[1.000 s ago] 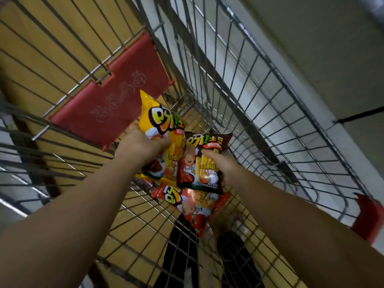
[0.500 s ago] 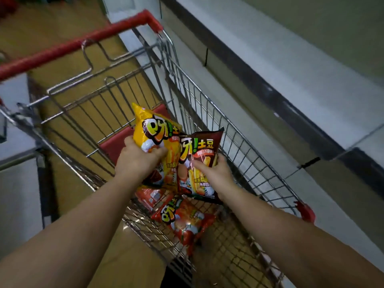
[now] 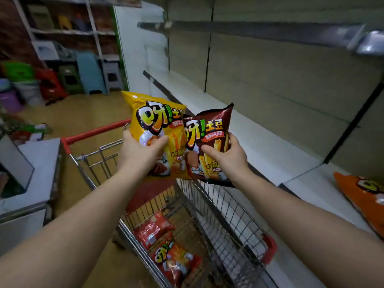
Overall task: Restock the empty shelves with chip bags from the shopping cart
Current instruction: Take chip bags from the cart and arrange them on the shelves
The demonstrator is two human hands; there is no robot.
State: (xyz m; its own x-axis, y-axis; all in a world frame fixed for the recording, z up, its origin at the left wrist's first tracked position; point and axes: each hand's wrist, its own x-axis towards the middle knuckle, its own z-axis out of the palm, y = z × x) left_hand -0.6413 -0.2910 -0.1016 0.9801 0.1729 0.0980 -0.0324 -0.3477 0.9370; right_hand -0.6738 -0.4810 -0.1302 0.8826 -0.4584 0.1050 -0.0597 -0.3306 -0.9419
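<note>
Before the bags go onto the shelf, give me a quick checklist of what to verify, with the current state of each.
1. Left hand grips the yellow chip bag: ok, thumb across its front.
2. Right hand grips the brown chip bag: ok, fingers wrap its right edge.
3. Both bags lifted above the shopping cart: ok.
4. White shelf right of the bags has bare space: ok.
5. Orange chip bag already on the shelf lies away from that space: ok, at far right.
6. Stock left in the cart: ok, red chip bags lie in the basket.
</note>
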